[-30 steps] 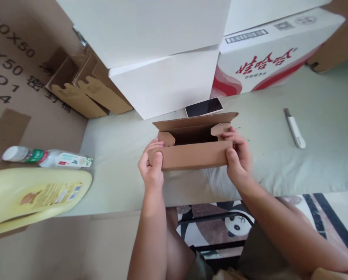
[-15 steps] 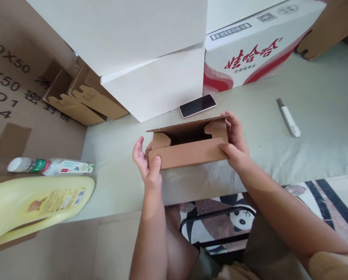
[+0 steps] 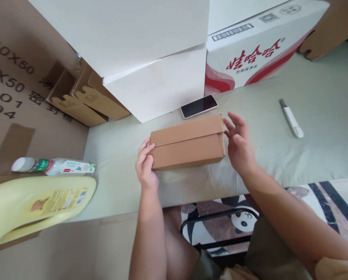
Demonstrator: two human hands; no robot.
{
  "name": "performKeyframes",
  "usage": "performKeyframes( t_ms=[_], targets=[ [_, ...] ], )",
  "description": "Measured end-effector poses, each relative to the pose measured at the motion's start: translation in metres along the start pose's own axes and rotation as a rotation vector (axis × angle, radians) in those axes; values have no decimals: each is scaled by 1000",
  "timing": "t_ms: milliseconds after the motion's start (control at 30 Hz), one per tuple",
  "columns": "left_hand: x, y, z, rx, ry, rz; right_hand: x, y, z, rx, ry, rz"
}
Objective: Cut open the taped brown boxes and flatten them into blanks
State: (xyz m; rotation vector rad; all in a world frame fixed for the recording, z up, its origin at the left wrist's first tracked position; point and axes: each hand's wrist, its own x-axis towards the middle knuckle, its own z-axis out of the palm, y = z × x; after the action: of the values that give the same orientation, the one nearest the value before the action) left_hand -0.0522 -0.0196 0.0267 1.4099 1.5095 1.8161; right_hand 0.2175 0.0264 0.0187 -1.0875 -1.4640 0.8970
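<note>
A small brown cardboard box [image 3: 187, 146] lies on the pale green cloth surface [image 3: 308, 155] with its lid folded down. My left hand [image 3: 145, 165] rests against the box's left end, fingers curled onto its top edge. My right hand [image 3: 239, 146] is at the box's right end with fingers spread apart, touching or just off the corner. A phone [image 3: 199, 106] lies face up just behind the box.
Stacked white boxes [image 3: 150, 58] and a red-and-white printed carton [image 3: 258, 50] stand behind. A white utility knife [image 3: 291, 118] lies at right. At left are a plastic bottle [image 3: 53, 166], a yellow jug [image 3: 34, 206], folded cardboard pieces [image 3: 83, 99] and a large brown carton [image 3: 13, 77].
The box's lid, open before, is now folded shut. My right hand has let go of the right flap and spread its fingers. My left hand shifted onto the box's left end.
</note>
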Motion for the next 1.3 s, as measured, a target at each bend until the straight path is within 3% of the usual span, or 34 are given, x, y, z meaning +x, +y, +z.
performKeyframes(
  t_ms=[67, 167, 300, 400, 467, 533, 700, 833, 900, 967, 1033, 1067, 1133, 1233, 1300],
  targets=[
    [3, -3, -4, -86, 112, -68, 0, 5, 1, 59, -37, 83],
    [8, -6, -10, -245, 283, -216, -6, 5, 8, 156, -246, 138],
    [9, -8, -11, -377, 351, -557, -15, -4, 20, 299, -384, -71],
    [5, -3, -4, -404, 226, -897, -18, -11, 23, 211, -411, -192],
    [2, 3, 1, -412, 136, -1006, -17, -15, 23, 105, -426, -220],
    [-1, 7, 3, -428, 59, -1032, -16, -18, 22, 57, -440, -234],
    [-7, 7, -2, -372, -68, -939, -16, -26, 19, 71, -399, -273],
    [-12, 0, -2, -128, -344, -1011, -18, -31, 13, 82, -315, -232],
    [-15, -3, 1, 23, -445, -898, -19, -31, 11, 101, -253, -196],
    [-16, -3, 5, 108, -346, -635, -21, -31, 13, 123, -206, -184],
    [-16, 1, 8, 104, -190, -279, -22, -30, 16, 129, -222, -195],
    [-15, 5, 10, 79, -178, -101, -23, -30, 18, 122, -256, -206],
    [-14, 13, 14, 73, -321, 173, -21, -30, 19, 92, -348, -233],
    [-13, 22, 21, 117, -356, 320, -13, -23, 11, -61, -328, -238],
    [-15, 22, 25, 110, -307, 325, -3, -10, -3, -333, -121, -166]
  ],
)
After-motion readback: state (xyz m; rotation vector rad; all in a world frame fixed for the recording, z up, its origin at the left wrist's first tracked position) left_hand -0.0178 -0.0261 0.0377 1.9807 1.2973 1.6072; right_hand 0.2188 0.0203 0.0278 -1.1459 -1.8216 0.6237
